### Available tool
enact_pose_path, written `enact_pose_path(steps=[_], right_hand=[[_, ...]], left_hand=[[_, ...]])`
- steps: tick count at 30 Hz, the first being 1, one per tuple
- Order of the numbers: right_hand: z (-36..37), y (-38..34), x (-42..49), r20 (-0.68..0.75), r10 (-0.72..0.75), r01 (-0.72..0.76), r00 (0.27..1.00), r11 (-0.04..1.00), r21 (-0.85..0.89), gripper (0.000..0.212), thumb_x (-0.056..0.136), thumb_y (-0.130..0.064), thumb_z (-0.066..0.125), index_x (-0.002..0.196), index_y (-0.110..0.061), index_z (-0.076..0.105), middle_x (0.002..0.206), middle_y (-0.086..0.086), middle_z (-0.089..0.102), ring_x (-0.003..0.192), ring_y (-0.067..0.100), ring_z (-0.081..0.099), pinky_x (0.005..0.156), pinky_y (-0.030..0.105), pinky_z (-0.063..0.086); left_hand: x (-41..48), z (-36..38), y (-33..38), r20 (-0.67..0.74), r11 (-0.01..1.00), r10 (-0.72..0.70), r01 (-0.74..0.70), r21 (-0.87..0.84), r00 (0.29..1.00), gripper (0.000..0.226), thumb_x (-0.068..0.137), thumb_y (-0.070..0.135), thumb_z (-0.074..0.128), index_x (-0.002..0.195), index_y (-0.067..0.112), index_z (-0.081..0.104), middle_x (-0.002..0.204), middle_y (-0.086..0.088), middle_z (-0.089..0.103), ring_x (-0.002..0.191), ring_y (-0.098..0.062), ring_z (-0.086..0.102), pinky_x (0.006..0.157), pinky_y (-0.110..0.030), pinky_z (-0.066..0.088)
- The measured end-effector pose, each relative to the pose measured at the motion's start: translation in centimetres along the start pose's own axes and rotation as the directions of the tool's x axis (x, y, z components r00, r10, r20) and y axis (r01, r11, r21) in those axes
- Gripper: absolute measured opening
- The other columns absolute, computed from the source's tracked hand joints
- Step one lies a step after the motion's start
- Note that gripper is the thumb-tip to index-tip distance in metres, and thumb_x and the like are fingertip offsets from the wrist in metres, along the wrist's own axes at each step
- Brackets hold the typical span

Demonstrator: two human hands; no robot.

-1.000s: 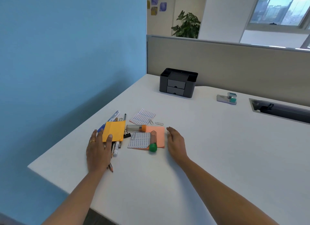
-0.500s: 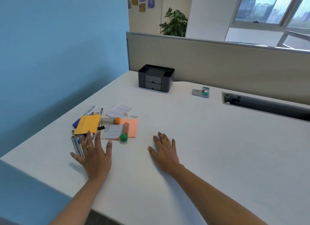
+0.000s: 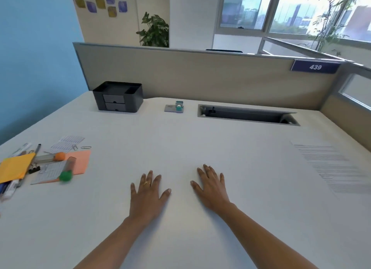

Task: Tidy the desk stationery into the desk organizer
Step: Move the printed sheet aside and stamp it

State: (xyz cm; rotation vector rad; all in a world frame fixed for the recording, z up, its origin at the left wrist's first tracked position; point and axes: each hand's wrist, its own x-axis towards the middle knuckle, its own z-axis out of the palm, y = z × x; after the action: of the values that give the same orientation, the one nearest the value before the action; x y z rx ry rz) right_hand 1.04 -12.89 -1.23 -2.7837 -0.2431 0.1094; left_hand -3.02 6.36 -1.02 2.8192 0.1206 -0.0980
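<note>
Now my left grip (image 3: 147,198) and right grip (image 3: 212,190) lie spread flat, holding nothing; desk organizer (image 3: 118,97) at eleven o'clock.

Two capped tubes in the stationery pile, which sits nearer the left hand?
The clear tube with the green cap, lying across the salmon paper sheet. The clear orange-capped tube lies behind it, farther from the left hand.
</note>
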Motion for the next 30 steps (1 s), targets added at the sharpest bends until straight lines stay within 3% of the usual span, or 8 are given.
enact_pose_path(steps=[8,17,20,24,27,30], right_hand=[[-5.1,13.9,-3.4,-0.098,0.236,-0.239,0.967,0.971,-0.016,0.059,0.096,-0.050,0.028,0.147,-0.020,0.020,0.158,0.001,0.008,0.145,0.014,0.003,0.118,0.044,0.000],[-10.0,25.8,-6.8,-0.219,0.475,-0.498,0.852,0.865,-0.058,0.060,0.095,-0.050,0.030,0.145,-0.018,0.023,0.157,0.006,0.010,0.146,0.018,0.003,0.117,0.048,0.001],[-10.3,27.1,-7.3,-0.210,0.542,-0.556,0.814,0.831,-0.012,0.062,0.095,-0.052,0.029,0.146,-0.017,0.021,0.157,0.007,0.013,0.145,0.020,0.007,0.116,0.050,0.006],[-10.0,26.2,-6.6,-0.262,0.519,-0.549,0.813,0.834,-0.051,0.056,0.095,-0.049,0.030,0.142,-0.017,0.030,0.153,0.004,0.026,0.142,0.020,0.019,0.112,0.043,0.019],[-9.9,24.4,-5.5,-0.304,0.465,-0.513,0.831,0.852,-0.099,0.044,0.094,-0.047,0.036,0.127,-0.019,0.045,0.140,-0.001,0.044,0.130,0.020,0.036,0.099,0.037,0.032],[-10.0,22.4,-4.4,-0.271,0.440,-0.473,0.856,0.878,-0.070,0.042,0.093,-0.044,0.040,0.127,-0.019,0.046,0.131,-0.003,0.051,0.124,0.020,0.041,0.092,0.034,0.038]], left_hand=[[0.9,3.0,12.4,0.196,0.978,0.196,-0.205,0.028,0.961,0.067,0.093,0.055,0.028,0.148,0.022,0.009,0.158,-0.001,-0.005,0.145,-0.018,-0.009,0.117,-0.046,-0.001],[1.6,4.7,21.5,0.342,0.940,0.313,-0.340,0.020,0.886,0.067,0.093,0.056,0.030,0.147,0.023,0.011,0.158,-0.002,-0.005,0.145,-0.020,-0.008,0.117,-0.048,0.001],[2.0,5.1,23.2,0.362,0.931,0.330,-0.365,0.030,0.872,0.067,0.092,0.057,0.031,0.147,0.023,0.011,0.158,-0.002,-0.005,0.145,-0.022,-0.008,0.117,-0.047,0.001],[2.7,5.3,25.1,0.380,0.921,0.365,-0.389,-0.016,0.850,0.068,0.091,0.056,0.034,0.147,0.023,0.013,0.158,-0.003,-0.002,0.145,-0.021,-0.005,0.118,-0.043,0.005],[2.9,5.2,26.3,0.365,0.911,0.411,-0.383,-0.149,0.835,0.066,0.091,0.052,0.041,0.146,0.022,0.020,0.157,-0.002,0.007,0.145,-0.016,0.004,0.118,-0.036,0.012],[3.2,5.1,27.3,0.332,0.885,0.424,-0.307,-0.350,0.842,0.059,0.091,0.046,0.047,0.141,0.019,0.032,0.153,-0.001,0.022,0.142,-0.015,0.018,0.114,-0.030,0.020]])
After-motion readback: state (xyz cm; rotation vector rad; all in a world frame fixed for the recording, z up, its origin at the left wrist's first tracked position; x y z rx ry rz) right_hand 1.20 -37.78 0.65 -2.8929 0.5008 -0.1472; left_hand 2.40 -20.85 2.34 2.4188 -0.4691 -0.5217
